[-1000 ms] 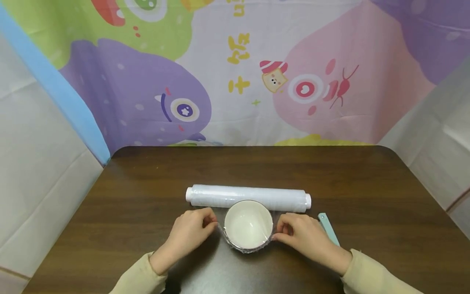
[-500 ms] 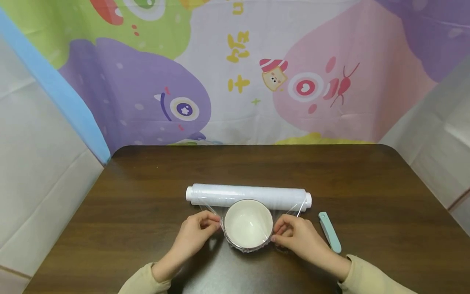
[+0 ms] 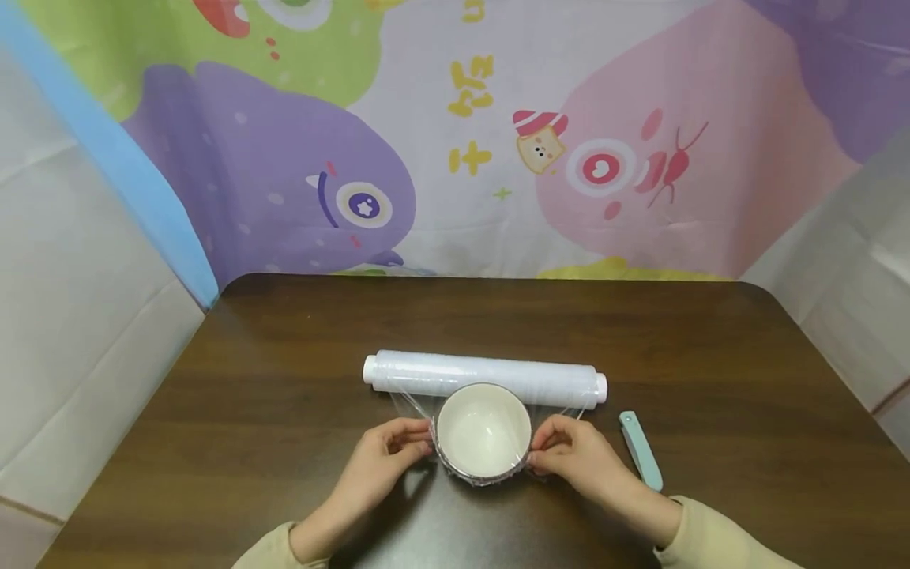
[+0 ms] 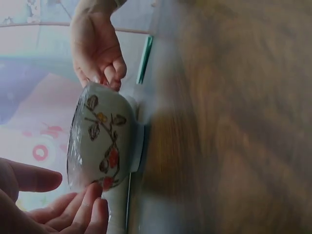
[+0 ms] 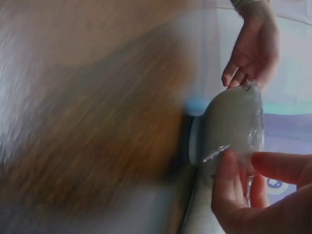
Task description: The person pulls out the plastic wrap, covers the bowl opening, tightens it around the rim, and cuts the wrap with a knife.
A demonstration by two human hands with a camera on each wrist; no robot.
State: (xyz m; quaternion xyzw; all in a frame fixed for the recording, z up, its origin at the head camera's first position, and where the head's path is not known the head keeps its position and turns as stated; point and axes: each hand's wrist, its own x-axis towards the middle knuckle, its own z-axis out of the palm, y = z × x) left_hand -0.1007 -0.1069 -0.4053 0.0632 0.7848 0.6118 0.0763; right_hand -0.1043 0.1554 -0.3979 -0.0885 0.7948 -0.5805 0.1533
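A white bowl (image 3: 485,431) stands on the table with clear plastic wrap (image 5: 256,122) over its mouth and down its near side. In the left wrist view the bowl's outer wall shows painted leaves and red flowers. My left hand (image 3: 384,458) is at the bowl's left side, its fingertips touching the wrapped wall while the thumb stands apart. On the opposite side, my right hand (image 3: 586,462) pinches the plastic wrap near the rim with thumb and fingers. Behind the bowl lies the plastic wrap roll (image 3: 490,378), and film stretches from it to the bowl.
A light teal folded knife or cutter (image 3: 641,450) lies right of the right hand on the dark wooden table (image 3: 284,340). A cartoon-printed cloth (image 3: 469,221) hangs along the table's back edge.
My left hand has moved slightly right, from holding the film off the bowl's side to touching the wall. My right hand has stayed close to the rim. The camera view has shifted a little.
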